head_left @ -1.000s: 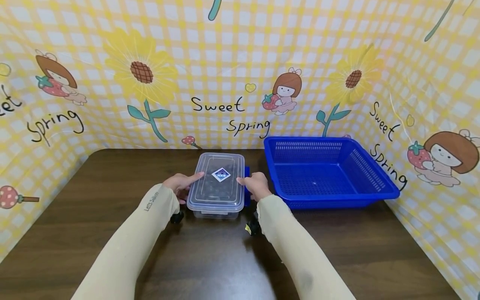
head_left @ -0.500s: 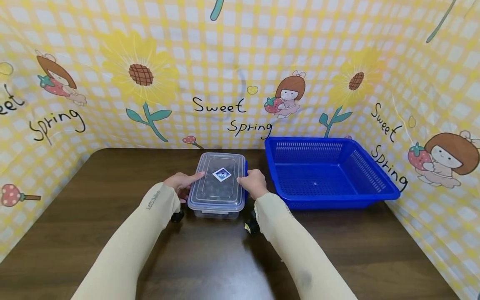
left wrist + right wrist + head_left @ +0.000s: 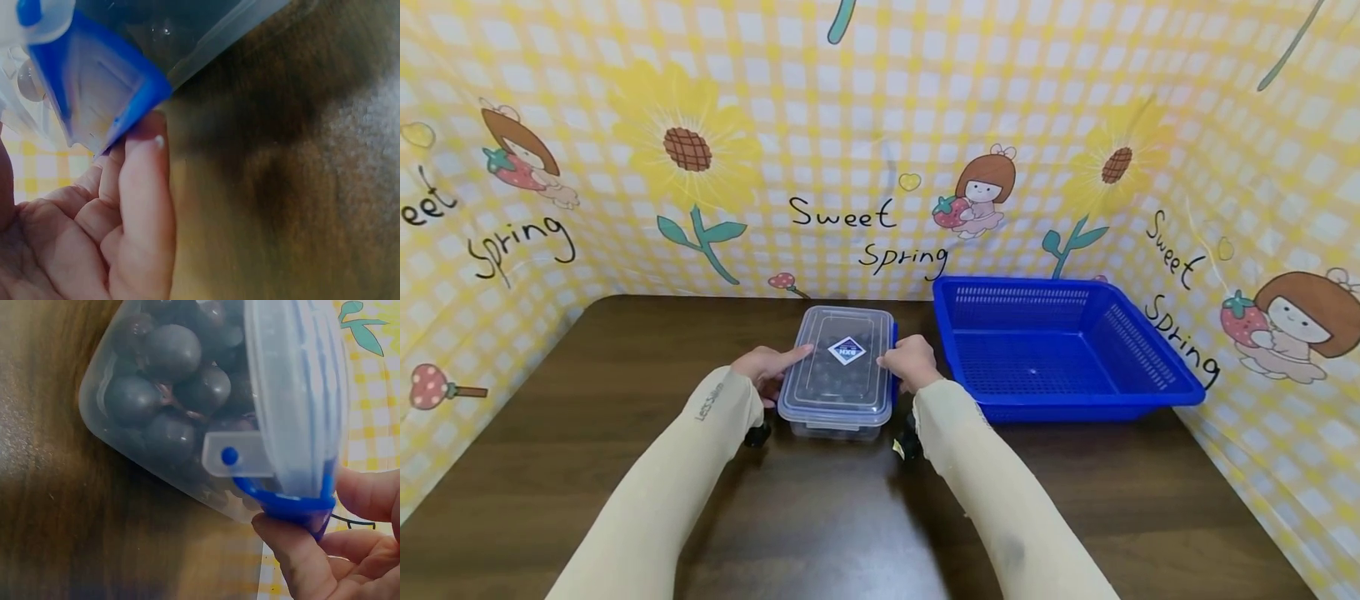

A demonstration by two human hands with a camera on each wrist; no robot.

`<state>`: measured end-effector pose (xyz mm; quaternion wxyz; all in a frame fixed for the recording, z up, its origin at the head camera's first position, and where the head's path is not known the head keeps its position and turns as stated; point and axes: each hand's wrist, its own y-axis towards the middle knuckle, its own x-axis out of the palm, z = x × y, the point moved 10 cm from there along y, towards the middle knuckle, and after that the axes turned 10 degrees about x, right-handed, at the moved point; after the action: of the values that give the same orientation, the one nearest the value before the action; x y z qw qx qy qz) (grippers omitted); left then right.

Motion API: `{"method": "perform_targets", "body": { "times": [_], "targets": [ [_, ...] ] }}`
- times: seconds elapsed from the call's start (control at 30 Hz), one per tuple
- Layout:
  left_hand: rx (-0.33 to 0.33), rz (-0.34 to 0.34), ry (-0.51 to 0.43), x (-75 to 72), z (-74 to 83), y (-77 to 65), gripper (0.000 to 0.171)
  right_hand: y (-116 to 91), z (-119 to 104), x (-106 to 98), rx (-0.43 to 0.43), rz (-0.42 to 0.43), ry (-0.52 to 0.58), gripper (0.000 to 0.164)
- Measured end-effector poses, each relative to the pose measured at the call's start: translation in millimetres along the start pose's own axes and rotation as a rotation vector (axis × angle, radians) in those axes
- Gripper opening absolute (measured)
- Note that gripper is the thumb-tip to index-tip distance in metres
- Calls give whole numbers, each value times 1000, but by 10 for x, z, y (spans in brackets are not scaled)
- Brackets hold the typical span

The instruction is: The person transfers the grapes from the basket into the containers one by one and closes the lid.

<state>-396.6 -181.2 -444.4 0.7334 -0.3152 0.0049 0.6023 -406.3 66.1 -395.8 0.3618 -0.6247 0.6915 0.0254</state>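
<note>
A clear plastic food container (image 3: 808,392) stands on the table, its lid on top with a diamond sticker (image 3: 847,350). Dark round grapes (image 3: 173,353) with thin stems show through its wall. My left hand (image 3: 766,364) has its thumb over the lid's left edge. In the left wrist view its fingertips touch the blue latch (image 3: 125,81) on that side, which slants away from the wall. At the right side, my right hand (image 3: 912,362) pinches the other blue latch (image 3: 294,509), thumb at the lid edge and fingers against the latch from outside.
A blue plastic basket (image 3: 1090,410) with perforated walls sits to the right of the container. Behind the brown wooden table (image 3: 647,333) hangs a yellow checked cloth (image 3: 842,108). Black wrist cameras (image 3: 758,433) hang below both sleeves.
The right latch, earlier sticking out from the container's side, now lies up close against it, my right hand moving inward with it. The left hand keeps its place.
</note>
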Motion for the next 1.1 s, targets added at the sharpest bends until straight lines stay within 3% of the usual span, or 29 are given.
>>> {"method": "perform_targets", "body": {
  "times": [0.53,0.77,0.9,1.1],
  "targets": [
    [2,25,55,-34,-2,43,68,45,-87,-29,-4,3,-133,46],
    [4,16,51,-6,-13,43,69,22,-156,-30,-45,11,-229,23],
    [1,35,58,-33,-20,18,70,20,-144,-6,-32,-18,-223,22],
    [77,58,102,-46,102,-28,67,-6,-140,-8,-52,-12,-239,31]
  ]
}}
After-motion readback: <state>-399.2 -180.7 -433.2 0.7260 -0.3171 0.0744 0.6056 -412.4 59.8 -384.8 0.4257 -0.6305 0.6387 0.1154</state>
